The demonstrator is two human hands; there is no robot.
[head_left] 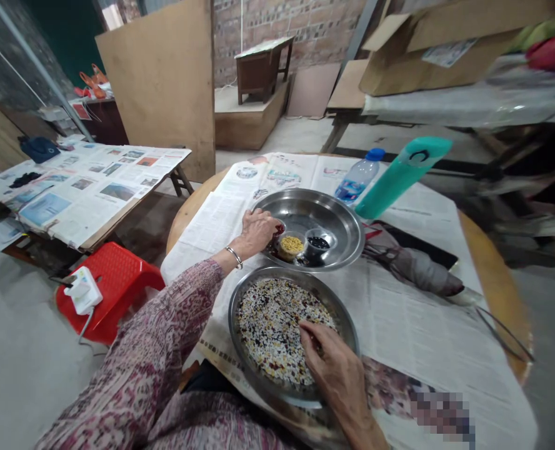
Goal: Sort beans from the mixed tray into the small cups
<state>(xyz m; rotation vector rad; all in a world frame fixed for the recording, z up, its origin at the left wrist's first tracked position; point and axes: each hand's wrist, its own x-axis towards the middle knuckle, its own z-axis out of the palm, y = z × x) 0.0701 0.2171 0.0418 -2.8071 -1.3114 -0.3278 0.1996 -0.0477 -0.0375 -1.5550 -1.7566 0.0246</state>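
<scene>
In front of me a round metal tray (352, 340) holds a spread of mixed white, yellow, black and dark red grains and beans (277, 325). My right hand (331, 359) is over its right side, thumb and fingers drawn together in a pinch; what is between them is too small to make out. My left hand (257, 230) reaches to a small clear cup with dark red beans (279, 229), its fingers bent together at the cup and their tips partly hidden. Beside that cup stand a cup of yellow beans (292, 244) and a cup of black beans (317, 242), all inside a larger metal basin (305, 199).
Newspaper (413, 331) covers the round table (488, 250). Behind the basin stand a plastic bottle (359, 176) and a tall teal container (402, 178). A folded grey umbrella (415, 267) lies to the right. A red stool (118, 287) with a power strip (83, 290) is at left.
</scene>
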